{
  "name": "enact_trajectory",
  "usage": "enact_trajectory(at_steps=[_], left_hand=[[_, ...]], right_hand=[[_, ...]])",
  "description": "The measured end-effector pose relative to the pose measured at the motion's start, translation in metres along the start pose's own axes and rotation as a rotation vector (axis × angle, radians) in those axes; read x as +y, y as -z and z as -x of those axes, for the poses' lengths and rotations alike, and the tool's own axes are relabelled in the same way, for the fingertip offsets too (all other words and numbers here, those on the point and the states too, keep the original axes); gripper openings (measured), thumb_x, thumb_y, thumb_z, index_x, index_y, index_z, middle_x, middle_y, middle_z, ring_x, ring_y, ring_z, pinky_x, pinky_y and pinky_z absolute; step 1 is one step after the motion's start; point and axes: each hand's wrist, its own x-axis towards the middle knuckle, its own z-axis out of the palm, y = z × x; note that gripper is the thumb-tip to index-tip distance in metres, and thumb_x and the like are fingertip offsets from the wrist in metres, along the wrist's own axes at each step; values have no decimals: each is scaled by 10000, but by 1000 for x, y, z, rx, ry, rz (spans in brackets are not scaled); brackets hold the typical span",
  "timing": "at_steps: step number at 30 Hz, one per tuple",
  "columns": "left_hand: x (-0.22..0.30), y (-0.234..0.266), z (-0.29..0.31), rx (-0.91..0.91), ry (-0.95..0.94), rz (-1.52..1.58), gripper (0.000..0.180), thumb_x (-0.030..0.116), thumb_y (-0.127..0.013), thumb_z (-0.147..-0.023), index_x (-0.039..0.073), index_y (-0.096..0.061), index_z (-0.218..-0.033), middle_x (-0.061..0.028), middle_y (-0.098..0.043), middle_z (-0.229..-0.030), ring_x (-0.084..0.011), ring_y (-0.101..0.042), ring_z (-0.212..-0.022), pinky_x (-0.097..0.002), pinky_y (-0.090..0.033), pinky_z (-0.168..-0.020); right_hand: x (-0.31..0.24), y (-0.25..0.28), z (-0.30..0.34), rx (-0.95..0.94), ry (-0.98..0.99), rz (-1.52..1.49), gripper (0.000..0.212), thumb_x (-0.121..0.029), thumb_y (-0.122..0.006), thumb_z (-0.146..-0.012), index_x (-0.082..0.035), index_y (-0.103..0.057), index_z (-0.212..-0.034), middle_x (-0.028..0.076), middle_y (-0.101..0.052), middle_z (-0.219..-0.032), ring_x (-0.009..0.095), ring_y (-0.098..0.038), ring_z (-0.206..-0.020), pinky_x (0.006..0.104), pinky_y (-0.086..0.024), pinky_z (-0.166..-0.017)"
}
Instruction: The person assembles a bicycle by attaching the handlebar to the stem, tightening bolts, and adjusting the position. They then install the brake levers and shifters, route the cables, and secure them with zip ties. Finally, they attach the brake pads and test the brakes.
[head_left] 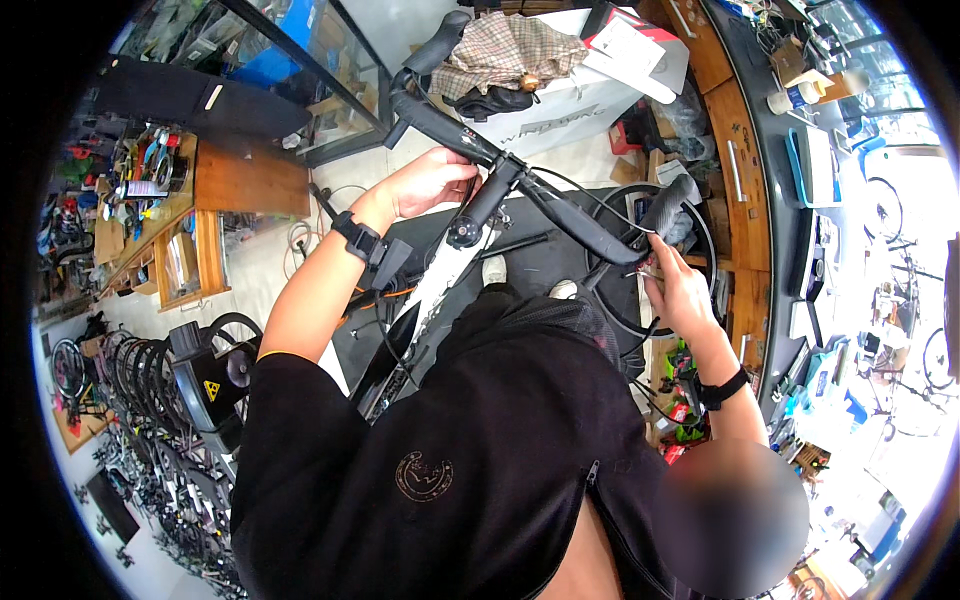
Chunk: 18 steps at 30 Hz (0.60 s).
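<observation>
A white and black bicycle frame (447,265) stands before me, with a black drop handlebar (450,130) on its stem (490,200). My left hand (430,183) is beside the stem, its fingers bent and closed at a black cable (467,193); the fingertips are partly hidden. At the right end of the bar, my right hand (684,295) has thumb and fingers closed together below the brake hood (668,208). Whatever small piece lies between them is too hard to make out. A thin cable (570,180) loops from the stem toward that hood.
A large white box (560,125) with a checked cloth (505,50) on it stands beyond the bar. Wooden drawers (735,150) under a dark counter line the right side. At left are a wooden workbench (250,175) and several bicycle wheels (135,375). A dark mat (540,265) lies underfoot.
</observation>
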Motion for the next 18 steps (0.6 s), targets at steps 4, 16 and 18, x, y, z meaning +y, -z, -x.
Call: enact_trajectory(at_steps=[4, 16, 18], left_hand=[[8, -11, 10, 9, 13, -75, 158, 78, -549, -985, 21, -629, -1108, -25, -649, -997, -128, -627, -919, -297, -521, -840], [6, -15, 23, 136, -6, -265, 102, 19, -516, -937, 17, -589, -1009, -31, -626, -950, -127, -612, -878, -291, -512, -819], [3, -12, 25, 86, -34, -170, 117, 12, -526, -930, 1, -599, -1021, -29, -635, -948, -133, -618, -867, -303, -521, -820]], right_hand=[[-1, 0, -7, 26, -26, 15, 577, -88, -665, -830, -16, -473, -1369, 200, -630, -1190, 400, -673, -863, 439, -560, -745], [10, 2, -32, 53, -22, -18, 567, -92, -667, -845, -83, -488, -1383, 172, -638, -1207, 393, -671, -880, 445, -554, -750], [10, 2, -35, 57, -25, -37, 567, -82, -667, -842, -87, -493, -1382, 174, -639, -1200, 388, -673, -875, 442, -554, -747]])
